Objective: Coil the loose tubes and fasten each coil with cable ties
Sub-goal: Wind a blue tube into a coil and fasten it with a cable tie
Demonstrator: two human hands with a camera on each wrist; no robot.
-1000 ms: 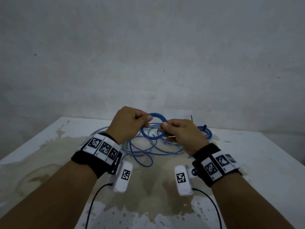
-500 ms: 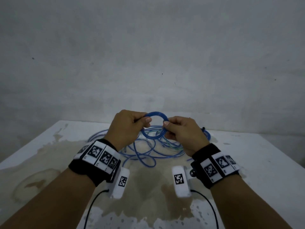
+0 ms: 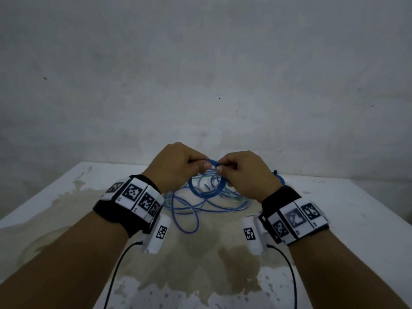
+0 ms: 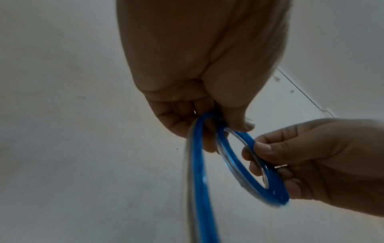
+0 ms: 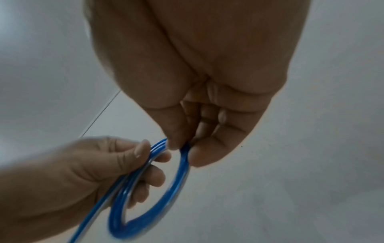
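Blue tube coil (image 3: 206, 186) hanging upright

The head view looks forward and down from above the forearms, over the desk (image 3: 334, 208) toward a wall. Each wrist view sits very close under its own palm, looking along the fingers. All three share the blue tube coil (image 3: 206, 186) held between both hands.

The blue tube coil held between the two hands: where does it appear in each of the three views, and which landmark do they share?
Head: the blue tube coil sits at centre, between both hands, above the table.
Left wrist: lower right of centre, below the left hand.
Right wrist: lower left of centre, below the right hand.
Shared landmark: the two hands gripping opposite sides of the coil.
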